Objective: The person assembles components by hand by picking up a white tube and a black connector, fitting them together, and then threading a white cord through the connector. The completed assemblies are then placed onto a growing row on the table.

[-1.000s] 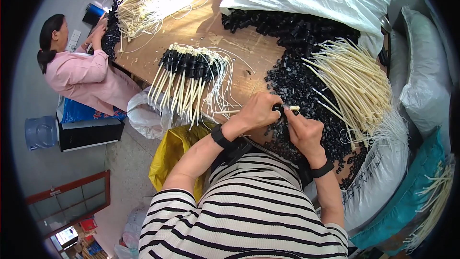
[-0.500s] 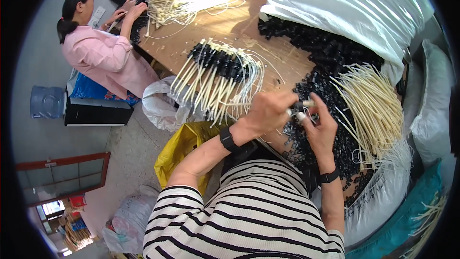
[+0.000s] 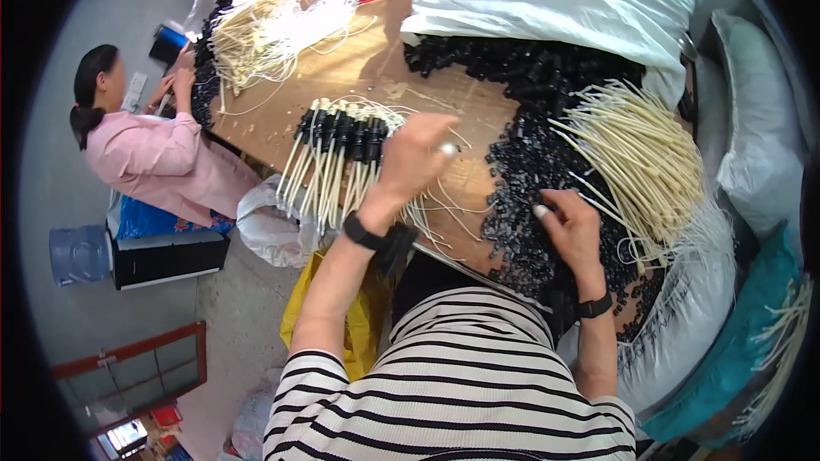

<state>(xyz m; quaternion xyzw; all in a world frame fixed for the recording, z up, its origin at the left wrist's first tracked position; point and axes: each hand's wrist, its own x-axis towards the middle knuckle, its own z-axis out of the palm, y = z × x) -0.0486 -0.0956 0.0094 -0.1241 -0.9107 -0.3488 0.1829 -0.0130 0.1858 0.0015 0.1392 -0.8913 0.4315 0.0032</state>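
My left hand [image 3: 417,158] is over the right end of a row of cream-coloured thin tubes with black fittings [image 3: 329,141], its fingers curled together. A white covering shows on one of its fingertips, and whatever lies within the grip is hidden. Over a spread of small black plastic pieces [image 3: 525,230] hovers my right hand [image 3: 572,235], its thumb and forefinger bent but apart, with no held part visible. The thumb has a white tip too. Beside that hand lies a thick bundle of loose cream tubes [image 3: 641,166] with white thread-like ends.
A white sack [image 3: 547,0] spills larger black fittings [image 3: 512,68] onto the wooden table [image 3: 367,68]. At the far left, a person in pink [image 3: 154,149] works beside another tube pile [image 3: 265,34]. A yellow bag [image 3: 363,333] hangs at the near edge; filled sacks [image 3: 760,119] stand right.
My hands have parted: the left moved leftward to the row of fitted tubes, while the right stayed over the black pieces. The fitting and tube between them are gone from the right fingers.
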